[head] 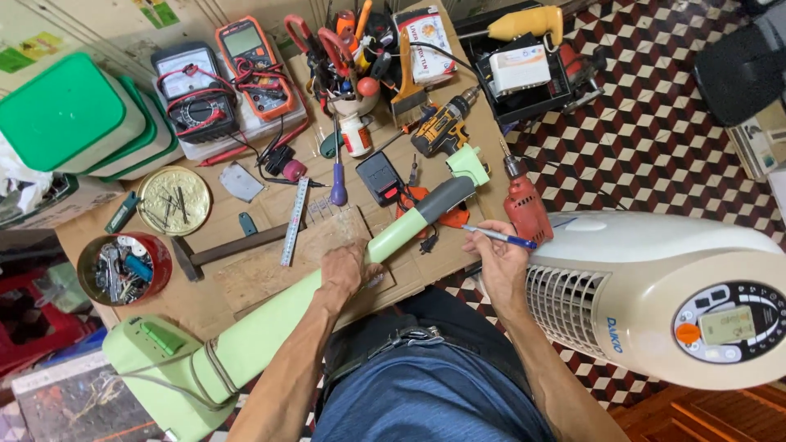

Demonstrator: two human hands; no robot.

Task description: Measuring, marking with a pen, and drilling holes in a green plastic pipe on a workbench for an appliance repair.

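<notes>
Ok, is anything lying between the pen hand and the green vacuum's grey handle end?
Partly. The right hand holds the blue pen just right of the grey handle; orange-handled pliers and a black plug lie on the table in that gap. The left hand already rests on the green tube.

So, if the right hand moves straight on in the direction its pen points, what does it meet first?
The right hand holds a blue pen whose tip points right, toward the red drill. That drill would likely be met first, at its lower end, though depth is hard to judge; the white tower fan lies just beyond.
</notes>
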